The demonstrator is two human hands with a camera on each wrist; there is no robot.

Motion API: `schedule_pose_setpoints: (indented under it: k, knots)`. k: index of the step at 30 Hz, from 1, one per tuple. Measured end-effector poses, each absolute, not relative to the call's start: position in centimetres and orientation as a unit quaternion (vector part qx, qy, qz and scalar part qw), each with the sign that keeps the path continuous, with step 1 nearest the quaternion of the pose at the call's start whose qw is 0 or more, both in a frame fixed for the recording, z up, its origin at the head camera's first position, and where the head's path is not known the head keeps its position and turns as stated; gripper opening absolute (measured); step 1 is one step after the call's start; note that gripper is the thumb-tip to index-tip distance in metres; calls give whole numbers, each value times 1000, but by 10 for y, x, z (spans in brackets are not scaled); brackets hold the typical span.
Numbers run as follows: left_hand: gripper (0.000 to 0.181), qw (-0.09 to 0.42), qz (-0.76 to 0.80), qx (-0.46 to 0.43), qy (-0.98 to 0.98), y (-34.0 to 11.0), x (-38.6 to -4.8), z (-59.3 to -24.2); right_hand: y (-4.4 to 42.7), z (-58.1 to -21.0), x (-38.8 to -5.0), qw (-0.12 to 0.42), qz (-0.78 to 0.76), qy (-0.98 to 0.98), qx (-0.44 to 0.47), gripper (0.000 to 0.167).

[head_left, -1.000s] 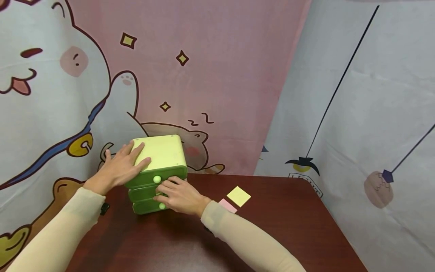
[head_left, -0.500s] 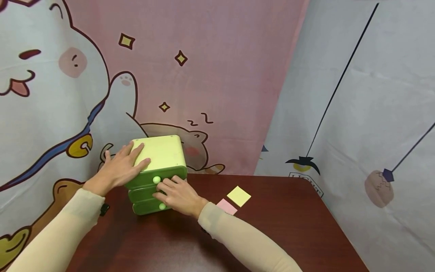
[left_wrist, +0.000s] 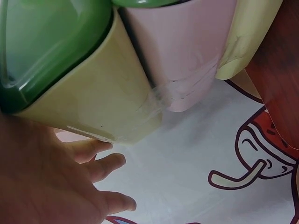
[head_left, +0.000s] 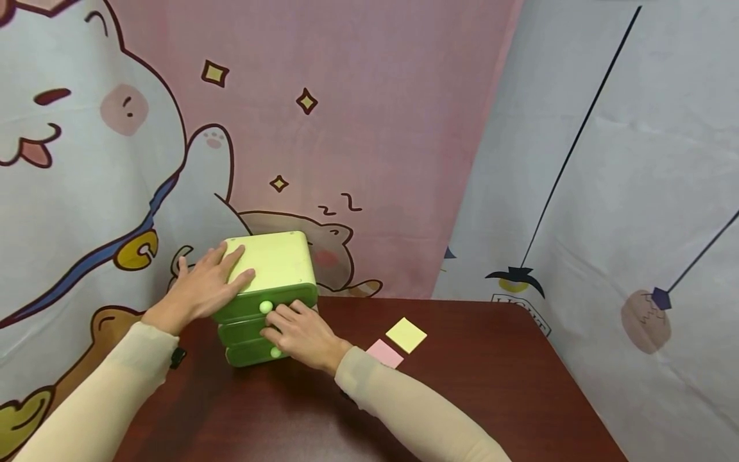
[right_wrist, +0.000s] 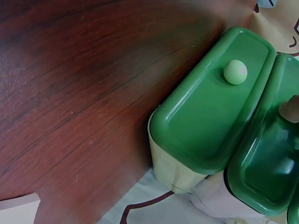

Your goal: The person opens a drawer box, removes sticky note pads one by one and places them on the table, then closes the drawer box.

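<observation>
Dark table (head_left: pixel 473 391), cartoon wall (head_left: pixel 392 141): left hand (head_left: pixel 203 285) splayed, right hand (head_left: pixel 306 335) apparently gripping middle drawer (head_left: pixel 242 331).

In front of me, a pink wall sheet (head_left: pixel 392 128) forms the rear background. On my left, it carries a large printed white cat (head_left: pixel 52 205) with a blue collar (head_left: pixel 86 268) and a yellow bell (head_left: pixel 128 255). Four-pointed stars (head_left: pixel 215 73) and a smaller sleeping cat (head_left: pixel 335 242) complete the print. To my right, an angled, lightly wrinkled grey-white wall sheet (head_left: pixel 652 160) displays a lamp (head_left: pixel 515 280) and a bulb (head_left: pixel 646 324), each on a dark cord. Below me, the dark red-brown table (head_left: pixel 491 378) shows wood grain, a rounded far-right corner, and a soft sheen (head_left: pixel 312 414) along its near part.
</observation>
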State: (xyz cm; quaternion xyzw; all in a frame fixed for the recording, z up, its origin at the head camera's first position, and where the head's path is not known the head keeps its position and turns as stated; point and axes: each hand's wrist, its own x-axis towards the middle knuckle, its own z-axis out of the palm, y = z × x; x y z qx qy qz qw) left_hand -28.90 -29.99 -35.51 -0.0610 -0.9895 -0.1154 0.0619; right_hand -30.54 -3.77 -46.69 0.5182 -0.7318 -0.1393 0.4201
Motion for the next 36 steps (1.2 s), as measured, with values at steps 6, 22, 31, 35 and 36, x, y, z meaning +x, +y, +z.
schedule_pose_setpoints:
  k: [6, 22, 31, 35, 36]
  knots:
    - [93, 75, -101, -64, -990, -301, -289, -355, -37, -467, -302, 416, -130, -732, 524, 21]
    - [98, 103, -126, -87, -983, -329, -316, -388, -24, -471, -286, 437, -127, -702, 547, 27]
    - [92, 76, -105, -71, -989, -306, -295, -362, -18, -470, -277, 411, -109, -702, 571, 29]
    - [91, 80, -100, -68, -989, -301, -289, -358, -15, -471, -273, 420, -113, -690, 579, 30]
    - [91, 80, -101, -68, -989, -301, -289, -358, -14, -471, -272, 421, -113, -687, 582, 30]
